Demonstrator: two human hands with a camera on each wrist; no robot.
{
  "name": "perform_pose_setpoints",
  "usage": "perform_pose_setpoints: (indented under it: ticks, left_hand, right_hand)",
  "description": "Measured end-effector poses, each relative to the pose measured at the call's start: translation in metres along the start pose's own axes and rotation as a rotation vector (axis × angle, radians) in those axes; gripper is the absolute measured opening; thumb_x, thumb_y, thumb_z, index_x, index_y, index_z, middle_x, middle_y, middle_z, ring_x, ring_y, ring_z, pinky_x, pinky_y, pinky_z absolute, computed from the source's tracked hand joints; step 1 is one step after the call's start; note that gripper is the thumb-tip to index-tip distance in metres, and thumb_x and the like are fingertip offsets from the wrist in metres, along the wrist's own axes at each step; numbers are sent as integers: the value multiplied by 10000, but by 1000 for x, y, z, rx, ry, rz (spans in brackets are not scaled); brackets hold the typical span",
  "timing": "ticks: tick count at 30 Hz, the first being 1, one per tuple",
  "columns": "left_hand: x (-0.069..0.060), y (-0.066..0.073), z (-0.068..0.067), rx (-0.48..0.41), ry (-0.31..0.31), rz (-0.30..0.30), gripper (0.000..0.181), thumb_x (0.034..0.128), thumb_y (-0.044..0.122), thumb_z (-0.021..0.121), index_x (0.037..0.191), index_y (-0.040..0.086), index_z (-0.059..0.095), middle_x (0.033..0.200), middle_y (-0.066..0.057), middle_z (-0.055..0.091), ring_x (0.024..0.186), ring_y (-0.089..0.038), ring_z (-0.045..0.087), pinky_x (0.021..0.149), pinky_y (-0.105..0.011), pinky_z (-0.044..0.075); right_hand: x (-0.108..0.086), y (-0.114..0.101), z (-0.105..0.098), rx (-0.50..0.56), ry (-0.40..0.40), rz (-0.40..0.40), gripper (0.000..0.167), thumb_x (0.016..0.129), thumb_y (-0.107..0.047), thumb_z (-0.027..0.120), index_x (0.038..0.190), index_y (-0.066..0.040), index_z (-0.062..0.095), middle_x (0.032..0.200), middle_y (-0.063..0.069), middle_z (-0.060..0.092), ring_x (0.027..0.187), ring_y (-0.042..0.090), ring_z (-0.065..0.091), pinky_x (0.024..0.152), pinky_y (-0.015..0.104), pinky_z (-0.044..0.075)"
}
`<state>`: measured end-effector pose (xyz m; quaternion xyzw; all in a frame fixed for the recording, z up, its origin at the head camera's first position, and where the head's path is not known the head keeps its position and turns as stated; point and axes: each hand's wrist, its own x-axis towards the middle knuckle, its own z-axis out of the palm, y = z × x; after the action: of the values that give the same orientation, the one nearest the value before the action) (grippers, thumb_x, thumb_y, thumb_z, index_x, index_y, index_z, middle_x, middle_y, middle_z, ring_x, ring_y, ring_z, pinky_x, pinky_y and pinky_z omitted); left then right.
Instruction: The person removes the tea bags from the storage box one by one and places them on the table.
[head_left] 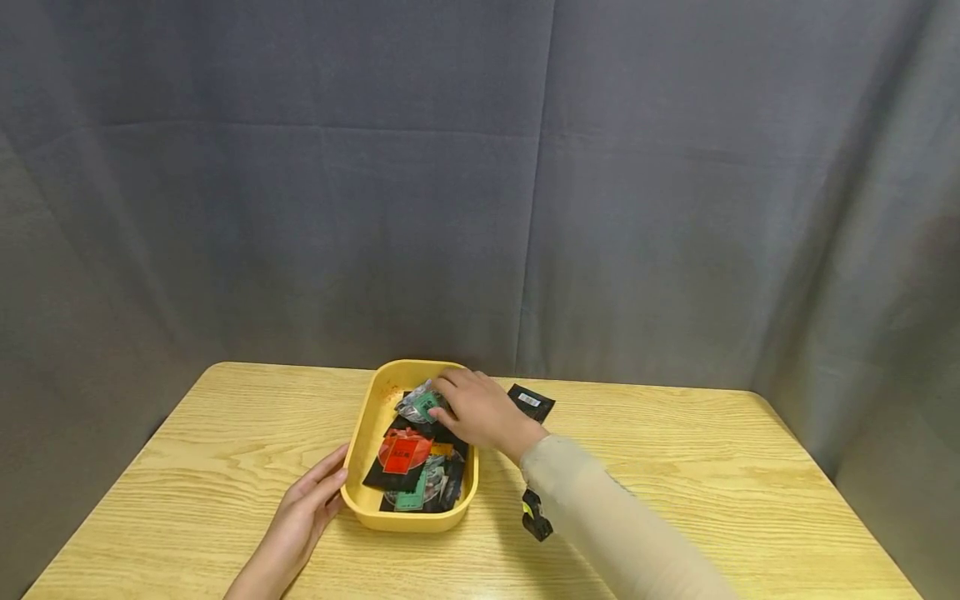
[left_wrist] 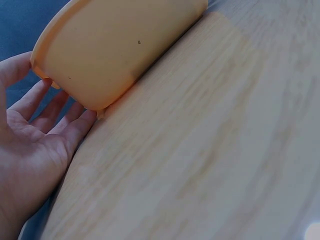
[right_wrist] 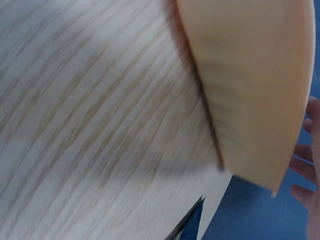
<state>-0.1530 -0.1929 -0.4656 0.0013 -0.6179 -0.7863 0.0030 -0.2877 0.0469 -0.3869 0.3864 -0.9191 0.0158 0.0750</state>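
Note:
A yellow plastic bin [head_left: 360, 467] stands on the table, holding several black packets with clear windows. A red-labelled packet [head_left: 400, 458] lies towards the left; a green-labelled packet [head_left: 411, 498] is near the front. Another green-labelled packet [head_left: 416, 403] lies further back, close to the thumb and fingers of my right hand [head_left: 480, 412], which reaches over the bin's right wall. No packet shows between the right fingers [right_wrist: 303, 169] in the right wrist view. My left hand [head_left: 303, 504] touches the bin's left side, its fingers [left_wrist: 77, 125] extended against the wall in the left wrist view.
A black packet with a white barcode label [head_left: 529, 400] lies on the wooden table [head_left: 675, 475], right of the bin and partly behind my right hand. Grey curtains [head_left: 420, 208] hang behind the table and at both sides.

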Motion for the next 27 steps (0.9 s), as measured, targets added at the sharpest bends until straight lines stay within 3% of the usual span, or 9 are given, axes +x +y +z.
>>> perform_pose_setpoints:
  ticks: [10, 15, 19, 23, 27]
  left_hand:
    - [-1, 0, -1, 1, 21, -9, 553, 1036, 134, 501, 1510, -72, 301, 1521, -204, 351, 1150, -53, 573, 937, -229, 491]
    - [-1, 1, 0, -2, 21, -27, 570, 1035, 155, 513, 1515, -65, 298, 1491, -137, 404, 1153, -52, 571, 937, -227, 492]
    - [-1, 1, 0, -1, 22, -41, 579, 1034, 169, 516, 1521, -54, 295, 1514, -156, 370, 1146, -26, 564, 940, -217, 484]
    - [-2, 1, 0, -2, 14, -34, 581, 1035, 165, 509, 1521, -60, 286, 1542, -213, 311, 1143, -25, 562, 938, -216, 483]
    - [-2, 2, 0, 1, 20, -38, 579, 1033, 170, 515, 1520, -53, 296, 1529, -194, 330, 1148, -31, 563, 936, -220, 487]
  right_hand:
    - [11, -24, 8, -67, -141, -11, 538, 1005, -505, 509, 1439, -187, 522, 1480, 53, 470, 1383, 233, 402, 1139, 401, 332]
    - [14, -33, 12, -82, -206, 81, 626, 982, -541, 528, 1486, -175, 459, 1522, 71, 419, 1411, 246, 362, 1145, 414, 322]
    - [14, -36, 15, -67, -258, 155, 687, 971, -563, 529, 1511, -155, 407, 1553, 101, 368, 1427, 267, 335, 1152, 419, 311]
    - [13, -39, 17, -73, -258, 168, 695, 971, -566, 525, 1511, -147, 400, 1537, 113, 390, 1412, 279, 359, 1141, 432, 327]
    - [14, -41, 19, -99, -238, 162, 690, 971, -561, 531, 1503, -140, 404, 1505, 111, 432, 1380, 278, 405, 1125, 424, 353]
